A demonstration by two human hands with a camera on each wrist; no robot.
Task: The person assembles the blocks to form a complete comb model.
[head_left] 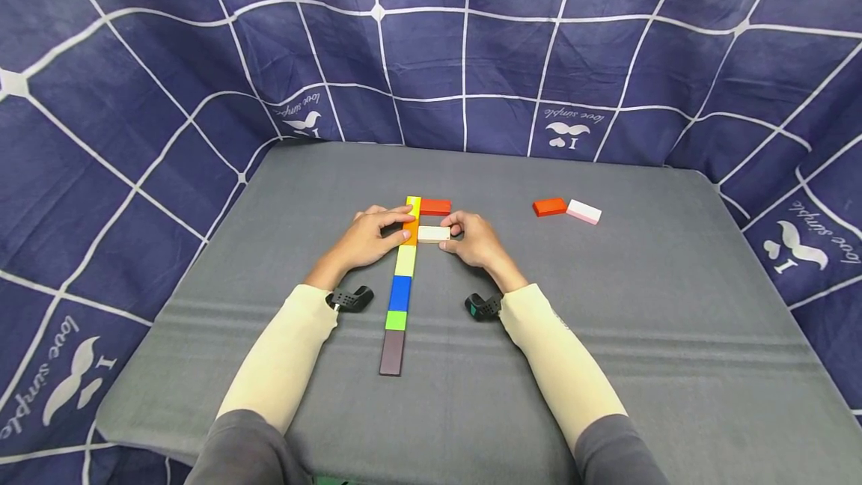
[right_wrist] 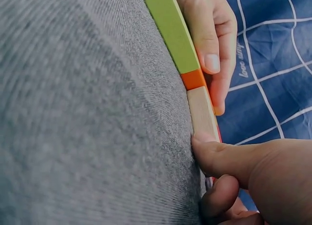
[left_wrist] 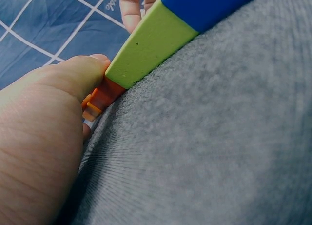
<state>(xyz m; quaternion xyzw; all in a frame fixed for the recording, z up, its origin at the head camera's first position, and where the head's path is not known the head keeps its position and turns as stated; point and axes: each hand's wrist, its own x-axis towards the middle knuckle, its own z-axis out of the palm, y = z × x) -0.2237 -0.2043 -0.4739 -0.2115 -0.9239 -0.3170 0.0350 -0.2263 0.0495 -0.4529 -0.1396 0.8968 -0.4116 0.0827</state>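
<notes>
A straight line of flat blocks runs away from me along the table. From far to near come a yellow block (head_left: pixel 414 201), an orange block (head_left: pixel 410 236), a pale yellow block (head_left: pixel 405 260), then blue, green and dark ones. My left hand (head_left: pixel 369 238) lies at the line's left side, its thumb and fingertips resting on the orange block and the yellow one's near end. With thumb and fingers, my right hand (head_left: pixel 475 240) pinches the right end of a cream wooden block (right_wrist: pixel 202 110). That block's left end is right at the orange block's side.
Beyond the cream block, a red block (head_left: pixel 435 206) juts right from the line's far end. Farther right lie an orange-red block (head_left: pixel 549 206) and a white-and-pink block (head_left: pixel 584 212). Grey cloth (head_left: pixel 673 283) covers the table; a blue checked curtain (head_left: pixel 512 58) hangs behind.
</notes>
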